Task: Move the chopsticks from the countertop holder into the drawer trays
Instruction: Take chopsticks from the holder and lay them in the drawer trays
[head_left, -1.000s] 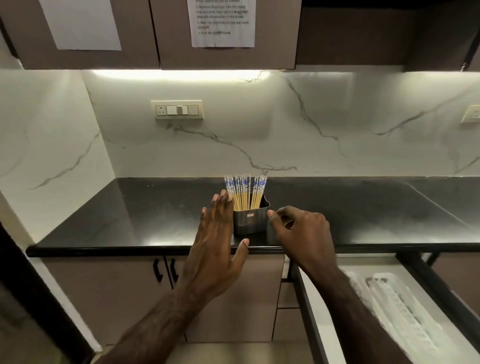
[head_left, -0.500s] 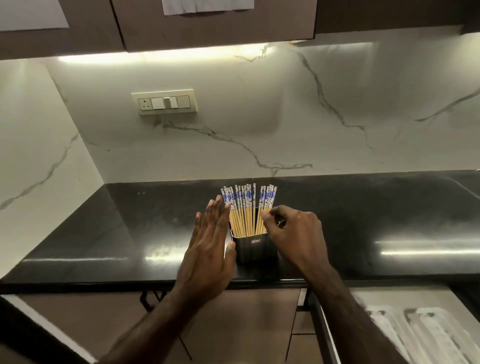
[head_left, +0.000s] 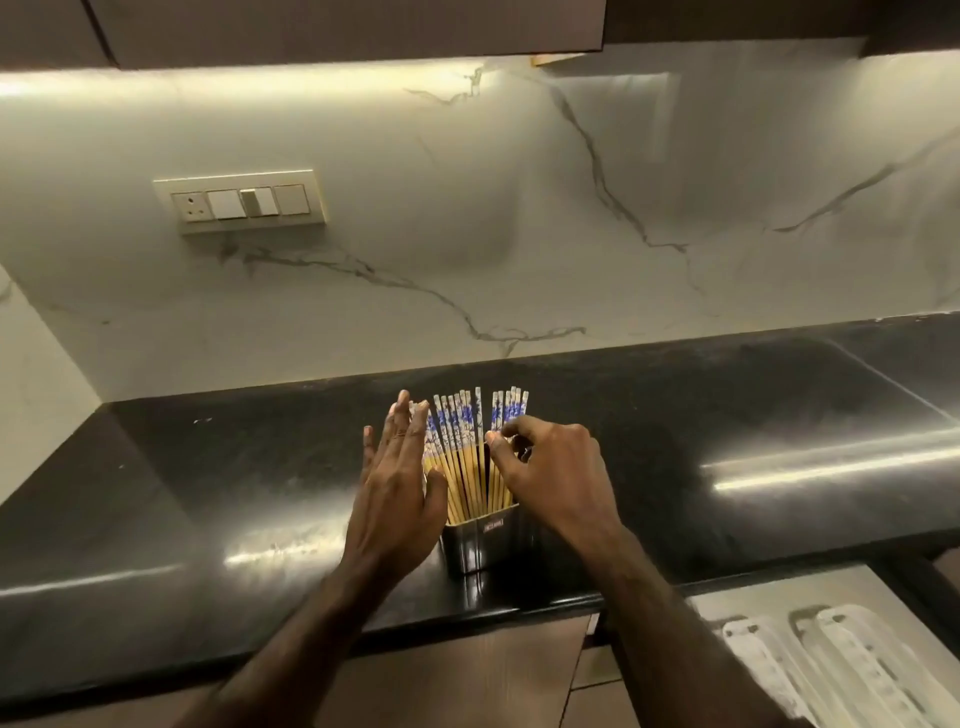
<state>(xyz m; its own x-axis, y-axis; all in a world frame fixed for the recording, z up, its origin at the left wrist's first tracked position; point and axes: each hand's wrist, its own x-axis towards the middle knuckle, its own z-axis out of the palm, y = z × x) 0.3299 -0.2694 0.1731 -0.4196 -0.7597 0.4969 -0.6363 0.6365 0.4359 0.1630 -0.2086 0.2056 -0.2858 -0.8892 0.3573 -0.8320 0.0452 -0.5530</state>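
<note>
Overhead-lit black countertop (head_left: 208, 493), marble backsplash (head_left: 467, 234), left hand (head_left: 400, 488) flat, right hand (head_left: 550, 473) fingers pinching chopsticks (head_left: 467, 447)

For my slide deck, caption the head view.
Right hand pinches chopsticks in the steel holder, left hand flat alongside.

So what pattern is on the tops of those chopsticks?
The chopsticks have white tops with a blue floral-looking print, over plain yellowish wood below. The head view shows it.

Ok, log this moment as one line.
left hand flat beside chopsticks | right hand pinching chopsticks | steel holder full | drawer trays unfilled
</note>
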